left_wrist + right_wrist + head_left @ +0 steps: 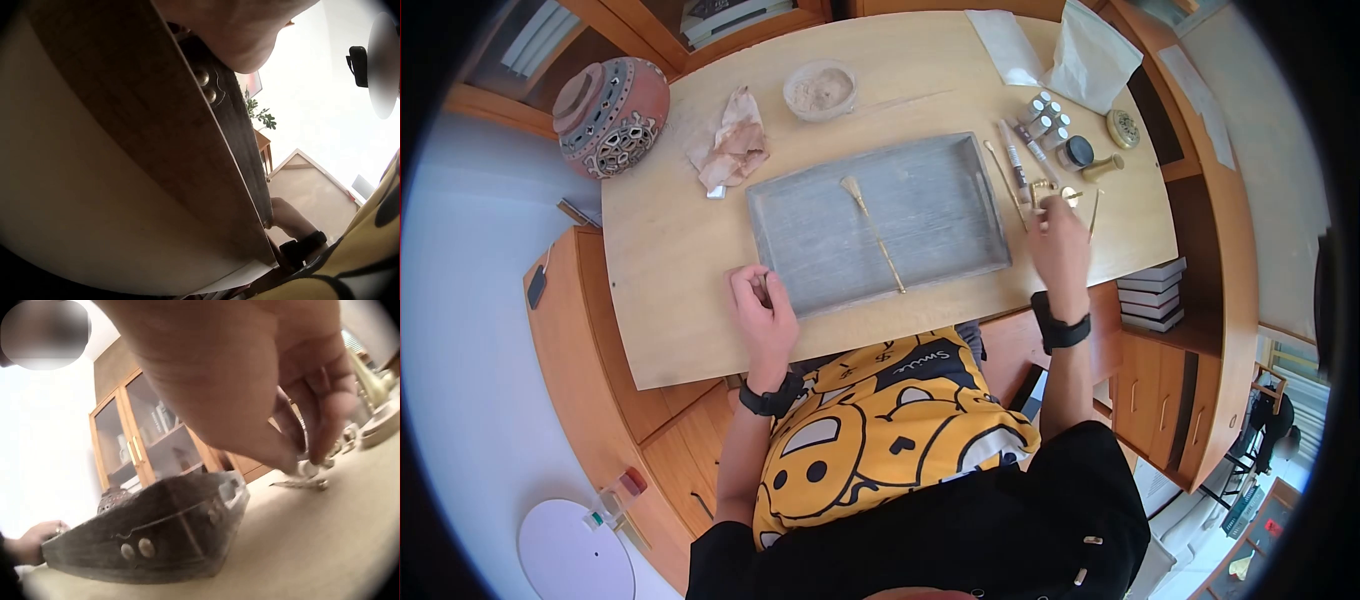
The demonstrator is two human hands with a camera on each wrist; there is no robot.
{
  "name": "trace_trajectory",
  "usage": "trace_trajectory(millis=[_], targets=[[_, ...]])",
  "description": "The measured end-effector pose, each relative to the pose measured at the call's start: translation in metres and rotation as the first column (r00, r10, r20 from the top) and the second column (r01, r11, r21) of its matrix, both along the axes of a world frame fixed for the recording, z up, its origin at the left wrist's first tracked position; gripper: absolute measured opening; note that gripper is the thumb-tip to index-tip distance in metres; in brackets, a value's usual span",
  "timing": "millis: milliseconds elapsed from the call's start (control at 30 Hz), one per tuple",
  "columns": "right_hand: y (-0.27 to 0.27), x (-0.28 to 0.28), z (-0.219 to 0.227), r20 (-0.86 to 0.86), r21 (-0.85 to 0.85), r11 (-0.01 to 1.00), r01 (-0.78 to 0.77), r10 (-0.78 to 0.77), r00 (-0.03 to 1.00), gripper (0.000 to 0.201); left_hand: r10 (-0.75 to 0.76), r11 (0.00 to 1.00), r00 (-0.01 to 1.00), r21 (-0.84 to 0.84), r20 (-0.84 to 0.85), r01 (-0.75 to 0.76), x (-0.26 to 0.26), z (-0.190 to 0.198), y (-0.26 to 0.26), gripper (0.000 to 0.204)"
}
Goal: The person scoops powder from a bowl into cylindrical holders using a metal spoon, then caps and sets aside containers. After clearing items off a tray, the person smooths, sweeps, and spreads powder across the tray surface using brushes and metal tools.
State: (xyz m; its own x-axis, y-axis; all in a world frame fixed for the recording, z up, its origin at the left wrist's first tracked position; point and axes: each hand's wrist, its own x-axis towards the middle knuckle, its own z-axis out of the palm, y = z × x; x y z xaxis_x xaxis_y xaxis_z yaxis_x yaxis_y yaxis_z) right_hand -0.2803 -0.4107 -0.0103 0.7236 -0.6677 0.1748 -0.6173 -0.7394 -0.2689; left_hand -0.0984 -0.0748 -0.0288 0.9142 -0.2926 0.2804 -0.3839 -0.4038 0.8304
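A grey wooden tray lies on the table, and a long gold-handled brush rests across its inside. My left hand rests at the tray's near left corner, fingers loosely curled. To the right of the tray, my right hand is low over the tabletop among small gold-coloured pieces. In the right wrist view, its thumb and fingertips pinch a small pale-gold piece, mostly hidden by the fingers. A small pointed metal piece lies just in front of them. Thin gold-coloured sticks lie beside that hand.
Several small capped jars, a black-lidded jar and a round gold tin stand at the back right. A bowl of powder, a stained cloth and a patterned pot occupy the far left. A white bag stands behind.
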Motion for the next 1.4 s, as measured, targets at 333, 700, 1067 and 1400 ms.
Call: trace_trajectory(millis=[333, 700, 1067, 1400], targets=[[-0.050, -0.066, -0.010, -0.169, -0.028, 0.920, 0.390, -0.389, 0.906, 0.036, 0.018, 1.000, 0.999, 0.020, 0.040, -0.019, -0.003, -0.004, 0.000, 0.010], [-0.062, -0.070, -0.022, -0.262, -0.051, 0.963, 0.264, -0.268, 0.927, 0.022, -0.001, 1.000, 0.998, -0.023, 0.056, 0.002, -0.003, -0.004, 0.002, 0.009], [-0.059, -0.100, -0.005, -0.176, 0.038, 0.913, 0.407, -0.394, 0.902, 0.030, -0.011, 1.000, 0.997, -0.019, 0.082, 0.013, -0.002, -0.003, 0.003, 0.010], [0.063, 0.036, 0.091, 0.254, 0.177, 0.880, -0.441, 0.392, 0.884, 0.012, -0.026, 0.999, 0.998, -0.044, 0.052, 0.028, -0.002, -0.001, 0.003, 0.011]])
